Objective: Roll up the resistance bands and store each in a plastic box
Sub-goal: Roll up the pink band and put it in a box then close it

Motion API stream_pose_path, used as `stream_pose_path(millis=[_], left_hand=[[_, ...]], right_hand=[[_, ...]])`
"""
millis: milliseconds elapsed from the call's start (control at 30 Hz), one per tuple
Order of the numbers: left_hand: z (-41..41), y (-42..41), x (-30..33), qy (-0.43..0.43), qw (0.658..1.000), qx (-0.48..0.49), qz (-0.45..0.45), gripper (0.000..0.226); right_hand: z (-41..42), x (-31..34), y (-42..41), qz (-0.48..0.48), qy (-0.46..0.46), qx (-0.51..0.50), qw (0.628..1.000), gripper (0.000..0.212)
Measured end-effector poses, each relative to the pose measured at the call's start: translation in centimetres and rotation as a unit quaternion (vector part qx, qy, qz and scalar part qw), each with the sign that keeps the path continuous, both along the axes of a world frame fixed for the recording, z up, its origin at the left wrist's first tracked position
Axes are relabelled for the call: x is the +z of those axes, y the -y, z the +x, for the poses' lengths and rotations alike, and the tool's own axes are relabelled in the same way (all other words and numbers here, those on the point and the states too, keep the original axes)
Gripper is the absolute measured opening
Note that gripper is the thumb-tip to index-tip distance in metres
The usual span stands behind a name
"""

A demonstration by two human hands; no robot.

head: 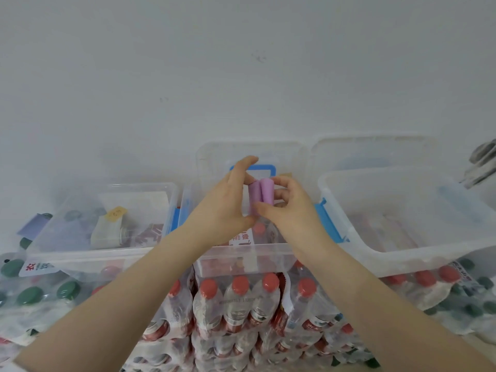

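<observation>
Purple band (pixel 261 194), rolled into two upright cylinders side by side, sits between the hands, long axis vertical. Left hand (pixel 225 208) and right hand (pixel 288 208) both pinch it, equally near. Directly below the hands lies the open middle box (pixel 241 251); placing it likely means a straight descent.

Plain pale wall (pixel 241 63), soft light

Three boxes (pixel 241 253) side by side atop bottle packs (pixel 236 304)
</observation>
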State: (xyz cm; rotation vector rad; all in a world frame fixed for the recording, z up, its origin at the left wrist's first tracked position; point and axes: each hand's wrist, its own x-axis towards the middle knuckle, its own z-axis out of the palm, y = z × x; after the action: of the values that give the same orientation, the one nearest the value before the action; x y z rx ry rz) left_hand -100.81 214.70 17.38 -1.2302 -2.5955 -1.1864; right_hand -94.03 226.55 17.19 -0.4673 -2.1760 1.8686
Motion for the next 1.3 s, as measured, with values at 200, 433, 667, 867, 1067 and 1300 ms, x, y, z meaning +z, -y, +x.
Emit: stream_pose_path(millis=[200, 433, 667, 867, 1067, 1300], left_hand=[[-0.4, 0.5, 0.1, 0.003, 1.0, -0.006, -0.023, 0.091], [-0.2, 0.5, -0.1, 0.0, 0.999, -0.03, -0.037, 0.087], [-0.1, 0.5, 0.1, -0.05, 0.99, -0.062, -0.115, 0.082], [-0.5, 1.1, -0.6, -0.053, 0.988, -0.027, -0.146, 0.086], [-2.0, 6.1, -0.8, -0.047, 0.982, 0.037, -0.18, 0.073], [-2.7, 9.0, -1.6, 0.004, 0.968, 0.065, -0.242, 0.055]], right_hand=[[0.1, 0.1, -0.5, -0.203, 0.016, -0.019, 0.979, 0.023], [-0.4, -0.6, -1.1, -0.176, 0.049, 0.029, 0.983, 0.011], [-1.8, -0.2, -1.8, -0.045, 0.121, 0.084, 0.988, 0.019], [-3.8, 0.5, -0.9, 0.123, 0.161, 0.135, 0.97, 0.011], [-7.2, -1.4, 0.3, 0.292, 0.191, 0.266, 0.898, 0.017], [-11.2, -5.3, 3.1, 0.468, 0.15, 0.364, 0.791, 0.008]])
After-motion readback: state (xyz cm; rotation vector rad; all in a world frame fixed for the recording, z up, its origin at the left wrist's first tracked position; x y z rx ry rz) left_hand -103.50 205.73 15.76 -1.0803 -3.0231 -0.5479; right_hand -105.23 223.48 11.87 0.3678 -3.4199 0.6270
